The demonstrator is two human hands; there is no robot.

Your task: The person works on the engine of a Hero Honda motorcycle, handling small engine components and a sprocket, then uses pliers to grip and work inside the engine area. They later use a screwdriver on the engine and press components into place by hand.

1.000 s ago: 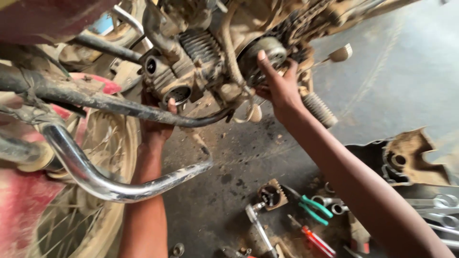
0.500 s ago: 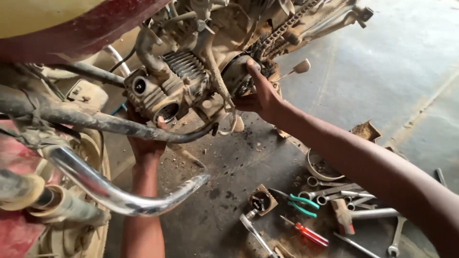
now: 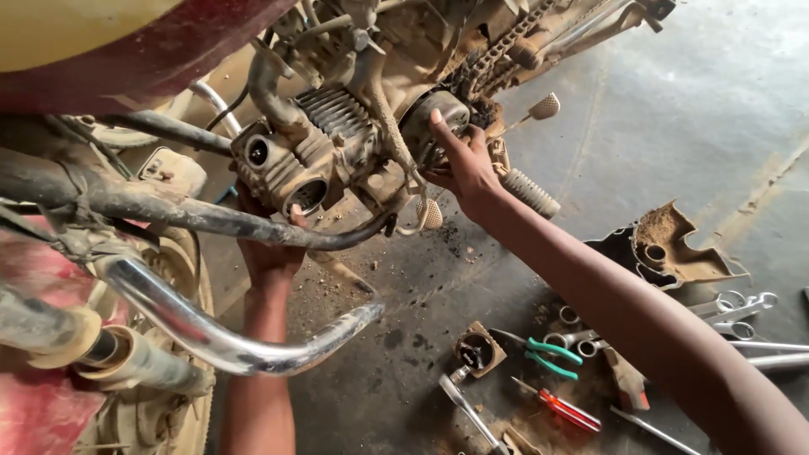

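Dusty concrete floor underneath, view's swung closer now: left hand [image 3: 270, 244] still cupped under the motorcycle engine [image 3: 337, 143], right hand [image 3: 462, 162] still pressing its round side cover [image 3: 434, 122], fingers spread.

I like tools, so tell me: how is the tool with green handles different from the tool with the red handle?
The green-handled pliers have two handles that spread apart; the red-handled screwdriver has one straight handle. The pliers end in short dark jaws, while the screwdriver ends in a thin shaft. The pliers lie closer to the wrenches; the screwdriver lies nearer the bottom edge of the picture. Both lie flat on the dirty concrete floor, and neither hand touches them.
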